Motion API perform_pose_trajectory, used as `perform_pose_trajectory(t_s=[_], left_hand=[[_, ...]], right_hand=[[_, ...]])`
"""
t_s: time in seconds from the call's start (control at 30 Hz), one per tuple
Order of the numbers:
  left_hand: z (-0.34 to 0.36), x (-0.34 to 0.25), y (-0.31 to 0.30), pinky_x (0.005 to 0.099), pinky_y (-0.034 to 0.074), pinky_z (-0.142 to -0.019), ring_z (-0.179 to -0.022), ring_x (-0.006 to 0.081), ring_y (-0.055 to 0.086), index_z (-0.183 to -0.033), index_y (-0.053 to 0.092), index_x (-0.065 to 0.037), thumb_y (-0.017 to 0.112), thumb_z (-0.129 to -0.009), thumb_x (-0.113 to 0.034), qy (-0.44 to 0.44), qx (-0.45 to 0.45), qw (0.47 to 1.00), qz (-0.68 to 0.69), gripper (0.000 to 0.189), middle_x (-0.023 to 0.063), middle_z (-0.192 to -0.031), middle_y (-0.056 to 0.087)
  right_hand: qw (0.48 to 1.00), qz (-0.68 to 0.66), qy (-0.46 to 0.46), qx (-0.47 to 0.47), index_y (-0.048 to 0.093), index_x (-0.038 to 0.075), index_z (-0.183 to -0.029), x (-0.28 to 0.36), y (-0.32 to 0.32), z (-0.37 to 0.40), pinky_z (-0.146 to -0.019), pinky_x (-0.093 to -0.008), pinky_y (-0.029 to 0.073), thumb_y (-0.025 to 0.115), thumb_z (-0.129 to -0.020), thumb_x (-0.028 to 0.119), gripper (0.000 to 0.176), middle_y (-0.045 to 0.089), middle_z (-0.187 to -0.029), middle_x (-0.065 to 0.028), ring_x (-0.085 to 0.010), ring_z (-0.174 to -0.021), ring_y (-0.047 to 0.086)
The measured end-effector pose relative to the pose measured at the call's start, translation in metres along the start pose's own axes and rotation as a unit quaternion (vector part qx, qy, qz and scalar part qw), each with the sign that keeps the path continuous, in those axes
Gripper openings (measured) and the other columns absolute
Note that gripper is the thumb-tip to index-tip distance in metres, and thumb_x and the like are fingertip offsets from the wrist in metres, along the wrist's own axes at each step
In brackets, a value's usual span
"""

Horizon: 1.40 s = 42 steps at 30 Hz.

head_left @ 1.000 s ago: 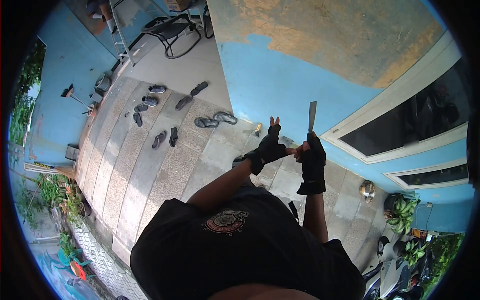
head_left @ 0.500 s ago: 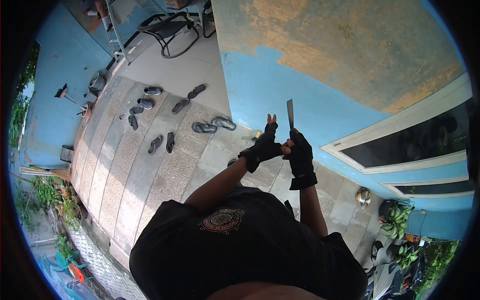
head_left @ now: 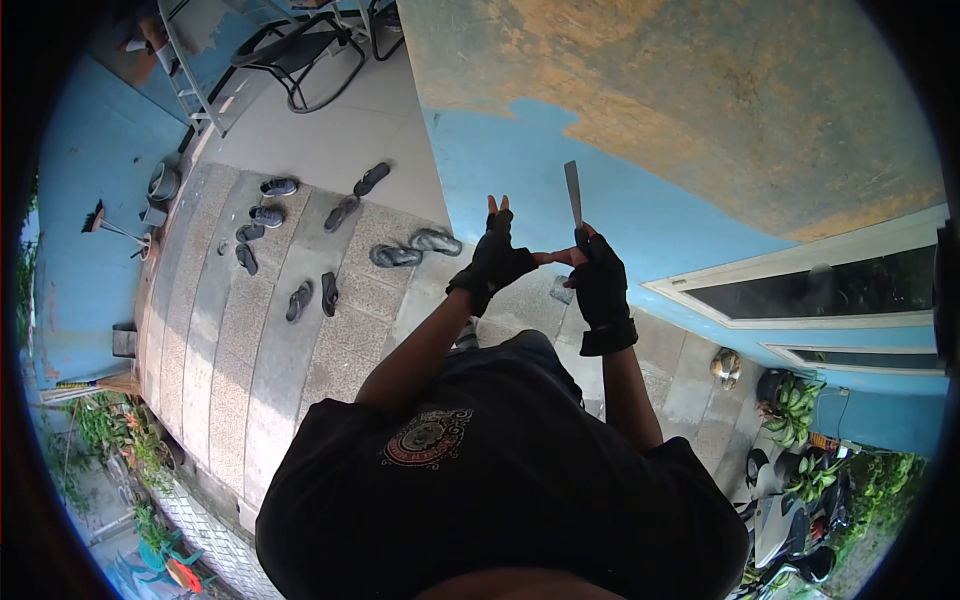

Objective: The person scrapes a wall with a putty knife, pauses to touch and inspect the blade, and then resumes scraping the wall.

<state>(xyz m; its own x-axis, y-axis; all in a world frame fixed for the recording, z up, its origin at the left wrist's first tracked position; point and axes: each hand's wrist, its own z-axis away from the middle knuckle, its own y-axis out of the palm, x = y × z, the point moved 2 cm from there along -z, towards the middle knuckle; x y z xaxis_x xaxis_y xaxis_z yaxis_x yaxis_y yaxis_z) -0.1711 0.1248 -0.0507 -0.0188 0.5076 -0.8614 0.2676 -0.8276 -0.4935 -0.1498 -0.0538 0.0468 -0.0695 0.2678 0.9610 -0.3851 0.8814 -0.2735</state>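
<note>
Right hand (head_left: 600, 285), black fingerless glove: grip closed around the lower end of a flat-bladed scraper (head_left: 573, 192), blade up, slightly tilted, in front of the blue wall (head_left: 700, 215). Left hand (head_left: 492, 262), same glove type: grip apart, not clamped on anything, two fingers up, one digit stretched sideways to the right hand's fingertips, touching or almost; can't tell which. Scraper is in the right hand only, above the paved floor (head_left: 395, 300).

Floor: long strips, some pebbled, some smooth. Pairs of sandals (head_left: 397, 256) and dark shoes (head_left: 267, 215) scattered on the left side. Small flat item near the wall base, unclear.

Room: wall has a large bare brownish patch (head_left: 720, 90) over blue paint, white-framed window (head_left: 820, 293) at right. Black chair (head_left: 300, 50) and ladder (head_left: 188, 80) up top, another person's leg (head_left: 155, 38) beside the ladder. Potted plant (head_left: 790, 410) and motorbike (head_left: 780, 525) lower right. Broom (head_left: 118, 229) leaning left.
</note>
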Motion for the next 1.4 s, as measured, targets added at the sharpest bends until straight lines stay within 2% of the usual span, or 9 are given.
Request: perform_pose_trajectory(t_s=[0.1, 0.23, 0.3, 0.37, 0.47, 0.57, 0.77, 0.97, 1.4], left_hand=[[-0.011, 0.011, 0.005, 0.0393, 0.04, -0.104, -0.131, 0.033, 0.045, -0.14, 0.035, 0.003, 0.074, -0.085, -0.031, -0.091, -0.013, 0.993, 0.075, 0.075, 0.0225, -0.145, 0.042], [-0.035, -0.004, 0.022, 0.0376, 0.044, -0.099, -0.118, 0.0273, 0.057, -0.133, 0.046, 0.0, 0.06, -0.096, -0.03, -0.084, 0.047, 0.97, 0.225, 0.05, 0.0153, -0.128, 0.059], [-0.049, -0.033, 0.03, 0.0362, 0.046, -0.095, -0.112, 0.0225, 0.06, -0.129, 0.05, -0.003, 0.052, -0.099, -0.036, -0.142, 0.106, 0.883, 0.435, 0.045, 0.0114, -0.122, 0.064], [-0.071, -0.048, 0.043, 0.0379, 0.046, -0.096, -0.113, 0.0232, 0.059, -0.128, 0.051, -0.004, 0.05, -0.099, -0.043, -0.147, 0.106, 0.858, 0.481, 0.048, 0.0135, -0.12, 0.064], [-0.106, -0.064, 0.073, 0.0433, 0.05, -0.093, -0.107, 0.0291, 0.062, -0.12, 0.053, -0.002, 0.05, -0.096, -0.051, -0.064, 0.124, 0.661, 0.737, 0.054, 0.0167, -0.11, 0.065], [-0.125, -0.069, 0.098, 0.0451, 0.051, -0.09, -0.101, 0.0304, 0.065, -0.111, 0.056, -0.005, 0.048, -0.096, -0.051, -0.071, 0.083, 0.616, 0.78, 0.049, 0.0149, -0.098, 0.067], [-0.145, -0.079, 0.125, 0.0424, 0.051, -0.075, -0.073, 0.0244, 0.061, -0.09, 0.056, -0.011, 0.043, -0.097, -0.054, -0.052, 0.007, 0.6, 0.798, 0.045, 0.0047, -0.065, 0.053], [-0.154, -0.085, 0.128, 0.0412, 0.048, -0.071, -0.064, 0.0206, 0.053, -0.082, 0.054, -0.014, 0.035, -0.098, -0.059, -0.001, 0.036, 0.516, 0.856, 0.052, 0.0022, -0.057, 0.043], [-0.151, -0.089, 0.108, 0.0414, 0.048, -0.069, -0.058, 0.0208, 0.051, -0.074, 0.052, -0.013, 0.037, -0.098, -0.059, -0.09, -0.014, 0.518, 0.851, 0.054, 0.0022, -0.053, 0.04]], right_hand=[[0.995, -0.072, 0.068, -0.004, 0.044, 0.006, -0.141, -0.003, -0.009, -0.014, -0.052, -0.0226, 0.05, 0.048, -0.096, 0.007, 0.045, 0.065, -0.078, -0.0046, -0.0117, -0.07, 0.067], [0.987, -0.118, 0.106, 0.033, 0.042, 0.006, -0.143, -0.013, -0.03, -0.042, -0.049, -0.0227, 0.046, 0.05, -0.092, 0.004, 0.052, 0.059, -0.071, -0.0027, -0.0103, -0.056, 0.059], [0.984, -0.112, 0.126, 0.056, 0.043, 0.006, -0.143, -0.012, -0.037, -0.055, -0.048, -0.0226, 0.045, 0.051, -0.09, 0.002, 0.053, 0.059, -0.072, -0.0033, -0.01, -0.054, 0.057], [0.968, -0.182, 0.143, 0.092, 0.04, 0.006, -0.144, -0.014, -0.044, -0.069, -0.048, -0.0236, 0.043, 0.05, -0.091, 0.001, 0.055, 0.056, -0.071, -0.0027, -0.0096, -0.051, 0.052], [0.972, -0.168, 0.103, 0.129, 0.032, 0.004, -0.148, -0.018, -0.057, -0.09, -0.048, -0.0262, 0.038, 0.05, -0.093, 0.004, 0.058, 0.049, -0.066, -0.0013, -0.0112, -0.048, 0.044], [0.952, -0.186, 0.189, 0.152, 0.042, 0.002, -0.139, -0.014, -0.07, -0.106, -0.046, -0.0254, 0.036, 0.05, -0.094, 0.005, 0.046, 0.045, -0.065, -0.0001, -0.01, -0.047, 0.04], [0.983, -0.021, 0.115, 0.143, 0.055, 0.005, -0.096, -0.034, -0.088, -0.122, -0.046, -0.0241, 0.033, 0.053, -0.095, 0.006, 0.002, 0.043, -0.062, 0.0026, -0.007, -0.049, 0.039], [0.981, 0.126, -0.054, 0.136, 0.06, 0.005, -0.101, -0.043, -0.097, -0.131, -0.047, -0.0239, 0.034, 0.055, -0.095, 0.007, 0.009, 0.045, -0.064, 0.0037, -0.0061, -0.052, 0.042], [0.979, 0.129, -0.061, 0.146, 0.063, 0.002, -0.115, -0.033, -0.086, -0.133, -0.059, -0.0242, 0.043, 0.058, -0.093, 0.008, 0.024, 0.058, -0.08, 0.0001, -0.0075, -0.064, 0.05]])
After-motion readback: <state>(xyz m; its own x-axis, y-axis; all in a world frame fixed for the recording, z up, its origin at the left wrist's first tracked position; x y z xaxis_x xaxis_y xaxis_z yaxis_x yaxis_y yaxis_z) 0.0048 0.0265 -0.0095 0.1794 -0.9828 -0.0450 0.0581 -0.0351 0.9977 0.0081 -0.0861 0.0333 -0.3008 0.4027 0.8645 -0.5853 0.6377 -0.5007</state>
